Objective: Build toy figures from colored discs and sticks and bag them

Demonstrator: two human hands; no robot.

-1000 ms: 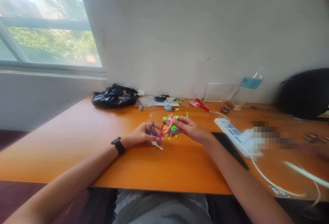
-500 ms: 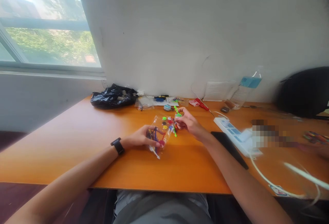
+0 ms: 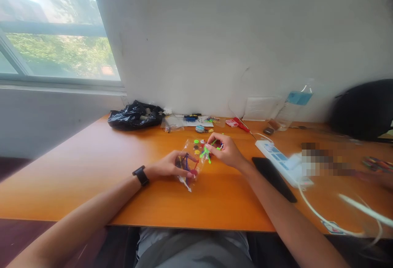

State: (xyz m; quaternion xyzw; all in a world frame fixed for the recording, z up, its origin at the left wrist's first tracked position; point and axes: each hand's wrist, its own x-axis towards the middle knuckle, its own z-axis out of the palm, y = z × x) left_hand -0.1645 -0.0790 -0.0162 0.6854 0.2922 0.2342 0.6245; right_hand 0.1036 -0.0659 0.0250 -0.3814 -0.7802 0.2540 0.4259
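On the orange desk (image 3: 92, 165) lies a clear plastic bag (image 3: 192, 153) of small coloured plastic pieces: green, yellow and red discs and thin sticks. My left hand (image 3: 167, 164), with a black watch on its wrist, rests on the desk and pinches the bag's near end, where blue and red sticks show. My right hand (image 3: 225, 150) is closed at the bag's far end, its fingers around green plastic pieces (image 3: 207, 152).
A black plastic bag (image 3: 135, 115), small tools and packets line the wall. A water bottle (image 3: 290, 110), a white power strip (image 3: 281, 159) with a cable, a dark flat object (image 3: 273, 173) and a black bag (image 3: 364, 110) lie to the right.
My right hand lifted away towards the wall with a green piece, then came back down to the bag. My left hand stayed on the bag's near end.
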